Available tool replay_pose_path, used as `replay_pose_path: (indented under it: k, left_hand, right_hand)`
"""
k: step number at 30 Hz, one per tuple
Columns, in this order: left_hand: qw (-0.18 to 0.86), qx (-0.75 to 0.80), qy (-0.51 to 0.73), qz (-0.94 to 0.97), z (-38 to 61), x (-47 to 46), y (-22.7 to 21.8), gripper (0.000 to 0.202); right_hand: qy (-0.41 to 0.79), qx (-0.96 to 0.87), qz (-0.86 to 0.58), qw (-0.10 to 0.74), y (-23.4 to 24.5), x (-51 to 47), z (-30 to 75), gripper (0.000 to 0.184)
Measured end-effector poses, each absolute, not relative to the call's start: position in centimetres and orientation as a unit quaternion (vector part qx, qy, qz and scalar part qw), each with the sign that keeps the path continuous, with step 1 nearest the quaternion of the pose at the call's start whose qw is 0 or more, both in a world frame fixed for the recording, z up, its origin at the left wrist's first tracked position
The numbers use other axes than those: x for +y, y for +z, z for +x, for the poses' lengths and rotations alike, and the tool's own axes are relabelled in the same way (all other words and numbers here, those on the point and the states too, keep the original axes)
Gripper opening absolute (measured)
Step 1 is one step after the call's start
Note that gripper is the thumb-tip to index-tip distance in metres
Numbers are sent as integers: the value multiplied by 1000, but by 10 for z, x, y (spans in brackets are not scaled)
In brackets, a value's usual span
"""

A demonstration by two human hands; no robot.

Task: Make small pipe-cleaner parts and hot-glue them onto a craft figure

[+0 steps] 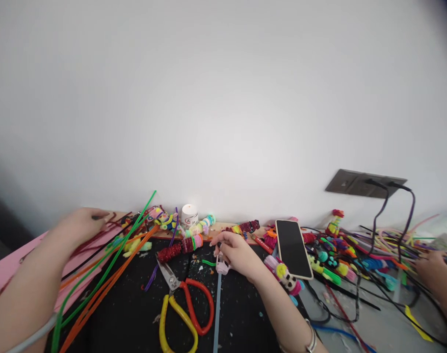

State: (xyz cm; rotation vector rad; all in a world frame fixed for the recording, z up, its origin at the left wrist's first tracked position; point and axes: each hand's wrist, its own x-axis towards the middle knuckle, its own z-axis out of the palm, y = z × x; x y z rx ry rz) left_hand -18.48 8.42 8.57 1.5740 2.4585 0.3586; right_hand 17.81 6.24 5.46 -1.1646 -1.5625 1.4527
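My left hand (85, 225) reaches over a bundle of pipe cleaners at the left, its fingertips pinched together beside dark red pipe cleaners (115, 226). Something small and dark shows at its fingers; what it grips is unclear. In the middle, my right hand (236, 252) is bent with its fingers closed at a pale pink plastic piece (222, 265). From that piece a long pale translucent stick (218, 314) runs toward me. Left of it lie open scissors (181, 299) with one red and one yellow handle, their blades touching a dark red glittery pipe-cleaner roll (171, 251).
Green (98, 274) and orange pipe cleaners (101, 291) lie over pink sheets at left. A small white cup (189, 215) stands by the wall. Right are a phone (294, 249), pipe-cleaner figures, black cables (376, 220) and another person's hand (434, 269).
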Motion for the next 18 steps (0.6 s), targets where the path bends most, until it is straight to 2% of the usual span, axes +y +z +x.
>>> replay_pose_path:
  k: [7, 12, 16, 18]
  left_hand:
    - [146, 814, 130, 546, -172, 77, 106, 37]
    - [68, 835, 197, 510, -161, 68, 118, 47]
    - [-6, 825, 375, 424, -138, 53, 132, 51]
    - [18, 772, 454, 445, -126, 47, 137, 50]
  right_hand:
    - [563, -598, -448, 353, 56, 62, 178, 28]
    - [568, -592, -447, 356, 57, 62, 178, 25]
    - [574, -574, -453, 367, 53, 63, 177, 24]
    - [582, -561, -456, 372, 52, 64, 176, 24]
